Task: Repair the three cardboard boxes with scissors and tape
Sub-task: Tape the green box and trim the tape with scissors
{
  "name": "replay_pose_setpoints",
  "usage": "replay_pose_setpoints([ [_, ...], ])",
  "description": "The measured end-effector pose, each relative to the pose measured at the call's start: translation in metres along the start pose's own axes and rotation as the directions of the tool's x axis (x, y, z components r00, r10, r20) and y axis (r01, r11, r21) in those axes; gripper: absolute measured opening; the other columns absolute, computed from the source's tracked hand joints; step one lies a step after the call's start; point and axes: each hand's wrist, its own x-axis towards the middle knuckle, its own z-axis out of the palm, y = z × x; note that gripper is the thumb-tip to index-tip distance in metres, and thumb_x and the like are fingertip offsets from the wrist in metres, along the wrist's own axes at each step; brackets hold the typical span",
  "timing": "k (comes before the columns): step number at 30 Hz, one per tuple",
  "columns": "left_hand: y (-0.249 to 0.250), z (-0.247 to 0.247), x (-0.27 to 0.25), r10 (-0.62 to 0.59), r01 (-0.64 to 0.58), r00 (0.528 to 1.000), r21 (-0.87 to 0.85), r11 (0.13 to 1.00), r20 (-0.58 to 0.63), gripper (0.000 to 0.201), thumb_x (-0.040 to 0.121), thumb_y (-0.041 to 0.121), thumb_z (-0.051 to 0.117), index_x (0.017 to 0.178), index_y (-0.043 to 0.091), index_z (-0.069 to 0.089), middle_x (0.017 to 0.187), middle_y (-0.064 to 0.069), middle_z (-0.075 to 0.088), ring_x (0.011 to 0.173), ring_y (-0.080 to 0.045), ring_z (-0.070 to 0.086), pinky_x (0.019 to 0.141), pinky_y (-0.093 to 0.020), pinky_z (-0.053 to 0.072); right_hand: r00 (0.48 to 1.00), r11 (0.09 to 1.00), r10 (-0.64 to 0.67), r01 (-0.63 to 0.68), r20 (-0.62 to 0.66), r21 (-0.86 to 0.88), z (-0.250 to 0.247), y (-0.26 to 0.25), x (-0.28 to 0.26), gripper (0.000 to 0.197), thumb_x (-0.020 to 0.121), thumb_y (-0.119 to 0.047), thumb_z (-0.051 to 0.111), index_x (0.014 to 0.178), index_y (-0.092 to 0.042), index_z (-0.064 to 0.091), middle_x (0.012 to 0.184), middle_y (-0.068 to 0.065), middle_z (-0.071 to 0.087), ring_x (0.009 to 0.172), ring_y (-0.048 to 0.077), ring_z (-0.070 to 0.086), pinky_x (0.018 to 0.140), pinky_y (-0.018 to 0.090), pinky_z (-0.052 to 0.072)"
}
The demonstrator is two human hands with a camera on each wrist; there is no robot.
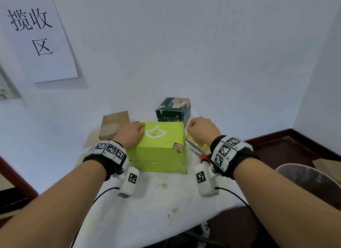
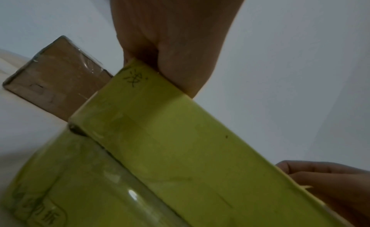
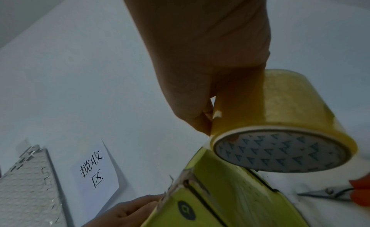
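Observation:
A lime-green cardboard box (image 1: 162, 142) stands mid-table with a torn front right corner (image 1: 178, 146). My left hand (image 1: 136, 129) rests on its top left edge, fingers laid over the lid. My right hand (image 1: 197, 126) hovers at the box's far right corner and grips a yellowish roll of tape (image 3: 280, 119), pinching it at the rim. In the left wrist view the palm (image 2: 170, 40) presses the green box (image 2: 180, 151). A brown box (image 1: 113, 126) stands behind on the left and a dark green box (image 1: 173, 109) behind. Red-handled scissors (image 1: 197, 150) lie to the right of the box.
The table (image 1: 147, 201) has a stained white cover and sits in a corner against white walls. A paper sign (image 1: 36, 37) hangs on the left wall. A grey round seat (image 1: 310, 183) stands to the right. Cables run from both wrist cameras.

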Motion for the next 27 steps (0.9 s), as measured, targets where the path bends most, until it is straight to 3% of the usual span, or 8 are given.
replay_pose_setpoints([
  [4,0.009,-0.007,-0.005,0.031,-0.031,0.996,0.002,1.000,-0.085,0.045,0.100,0.017,0.042,0.145,0.014,0.039,0.157,-0.007,0.026,0.140,-0.026,0.032,0.112,-0.036,0.028,0.999,1.000,0.021,-0.021,-0.039,0.012,-0.007,0.005,-0.008,0.021,0.088,-0.019,0.048,0.095,-0.022,0.068,0.104,0.004,0.066,0.094,0.026,0.061,0.079,0.032,0.050],
  [7,0.031,-0.013,-0.017,0.092,-0.110,0.986,-0.128,0.986,-0.138,0.042,0.099,0.013,0.045,0.140,0.018,0.046,0.150,-0.002,0.038,0.137,-0.021,0.037,0.110,-0.031,0.030,0.996,0.998,0.039,-0.035,-0.081,0.055,-0.015,0.012,-0.016,0.018,0.089,-0.022,0.052,0.094,-0.023,0.070,0.104,0.002,0.067,0.095,0.025,0.061,0.076,0.030,0.048],
  [10,0.060,-0.022,-0.035,0.137,-0.177,0.978,-0.272,0.946,-0.159,0.036,0.099,0.015,0.047,0.134,0.021,0.055,0.130,0.004,0.056,0.119,-0.013,0.052,0.089,-0.018,0.038,0.991,0.990,0.021,-0.003,-0.129,0.143,-0.025,0.017,-0.026,0.015,0.089,-0.024,0.058,0.091,-0.020,0.072,0.101,0.001,0.068,0.091,0.022,0.061,0.071,0.027,0.043],
  [13,0.081,-0.029,-0.044,0.177,-0.217,0.976,-0.476,0.853,-0.127,0.031,0.098,0.017,0.051,0.125,0.025,0.062,0.119,0.011,0.062,0.107,-0.006,0.057,0.072,-0.012,0.041,0.982,0.962,-0.001,0.053,-0.191,0.267,-0.035,0.018,-0.035,0.018,0.089,-0.029,0.060,0.090,-0.018,0.074,0.100,0.001,0.069,0.088,0.020,0.059,0.071,0.027,0.044],
  [16,0.099,-0.035,-0.054,0.203,-0.190,0.978,-0.654,0.732,-0.058,0.025,0.096,0.021,0.057,0.119,0.026,0.065,0.113,0.008,0.067,0.102,-0.006,0.061,0.076,-0.016,0.046,0.971,0.918,-0.012,0.107,-0.240,0.383,-0.040,0.015,-0.046,0.019,0.089,-0.031,0.061,0.090,-0.019,0.076,0.103,-0.004,0.070,0.090,0.014,0.059,0.077,0.027,0.046],
  [20,0.119,-0.037,-0.068,0.299,-0.170,0.953,-0.741,0.650,0.043,0.022,0.093,0.028,0.062,0.112,0.021,0.069,0.104,0.006,0.071,0.091,-0.001,0.063,0.076,-0.012,0.046,0.967,0.886,-0.042,0.153,-0.253,0.437,-0.040,0.008,-0.066,0.017,0.088,-0.026,0.060,0.081,-0.022,0.074,0.084,-0.005,0.068,0.086,0.016,0.062,0.074,0.028,0.048],
  [24,0.121,-0.031,-0.075,0.270,-0.143,0.962,-0.787,0.600,0.032,0.015,0.088,0.017,0.069,0.102,0.016,0.072,0.092,0.000,0.070,0.088,-0.008,0.063,0.087,-0.024,0.051,0.966,0.891,-0.085,0.183,-0.243,0.416,-0.032,0.007,-0.074,0.023,0.089,-0.025,0.058,0.082,-0.010,0.075,0.087,0.014,0.071,0.083,0.027,0.063,0.067,0.034,0.049],
  [27,0.120,-0.028,-0.080,0.225,-0.120,0.974,-0.796,0.593,0.020,0.015,0.087,0.009,0.068,0.102,0.013,0.070,0.078,0.002,0.063,0.075,-0.006,0.061,0.076,-0.017,0.050,0.974,0.896,-0.113,0.186,-0.198,0.403,-0.028,0.006,-0.076,0.028,0.091,-0.028,0.059,0.085,-0.004,0.073,0.083,0.016,0.069,0.070,0.018,0.054,0.061,0.027,0.039],
])
